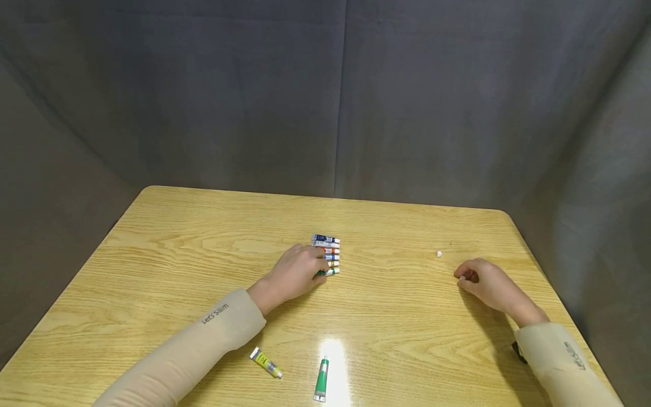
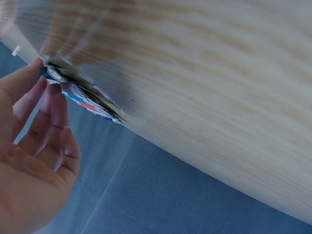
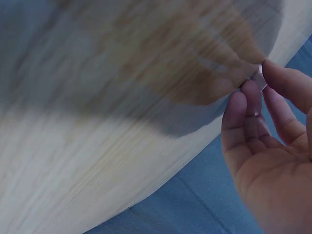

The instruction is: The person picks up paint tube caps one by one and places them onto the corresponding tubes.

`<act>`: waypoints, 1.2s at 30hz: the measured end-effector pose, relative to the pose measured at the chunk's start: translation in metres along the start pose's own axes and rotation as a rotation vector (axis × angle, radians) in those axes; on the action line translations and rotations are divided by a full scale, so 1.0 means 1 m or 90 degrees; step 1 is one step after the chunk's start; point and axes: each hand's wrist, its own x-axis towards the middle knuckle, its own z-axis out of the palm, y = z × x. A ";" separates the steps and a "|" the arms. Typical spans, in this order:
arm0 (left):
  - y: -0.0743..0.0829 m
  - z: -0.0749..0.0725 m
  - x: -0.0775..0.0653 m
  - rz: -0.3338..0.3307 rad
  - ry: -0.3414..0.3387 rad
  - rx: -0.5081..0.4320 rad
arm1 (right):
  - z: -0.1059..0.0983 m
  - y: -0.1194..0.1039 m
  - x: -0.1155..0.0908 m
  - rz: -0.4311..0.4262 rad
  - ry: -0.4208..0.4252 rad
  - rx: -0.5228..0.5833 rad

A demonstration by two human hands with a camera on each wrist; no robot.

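Observation:
Several paint tubes (image 1: pixel 331 251) lie side by side in a row at the middle of the table, white caps facing right. My left hand (image 1: pixel 297 272) reaches over their left ends, thumb and fingers pinching the nearest one, a green paint tube (image 1: pixel 333 272). In the left wrist view, the fingertips (image 2: pixel 36 66) meet at the end of the stacked-looking row (image 2: pixel 87 105). Over on the right, my right hand (image 1: pixel 485 282) pinches a small white cap (image 3: pixel 259 82) between thumb and fingers, close to the tabletop. Another small white cap (image 1: pixel 439 254) lies beyond that hand.
Two loose tubes lie near the front edge: a yellow-green one (image 1: pixel 266 362) by the left sleeve (image 1: pixel 203 339) and a green one (image 1: pixel 321 380) beside a bright reflection. The wooden table (image 1: pixel 396 316) ends at a grey curtain (image 1: pixel 254 113) behind and on both sides.

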 end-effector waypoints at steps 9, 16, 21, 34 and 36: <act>0.000 0.000 0.002 -0.012 -0.020 0.018 | 0.002 -0.001 0.002 0.017 0.000 0.000; -0.001 0.003 0.004 -0.010 -0.009 0.040 | 0.003 -0.001 0.002 0.017 0.008 0.000; -0.001 0.002 0.004 -0.013 -0.006 0.038 | 0.003 -0.002 0.001 0.014 0.014 0.001; 0.004 -0.012 -0.001 -0.019 -0.002 -0.005 | -0.005 -0.029 -0.004 -0.031 0.088 -0.013; 0.004 -0.016 -0.003 -0.013 -0.006 -0.013 | -0.006 -0.033 -0.004 -0.035 0.090 -0.013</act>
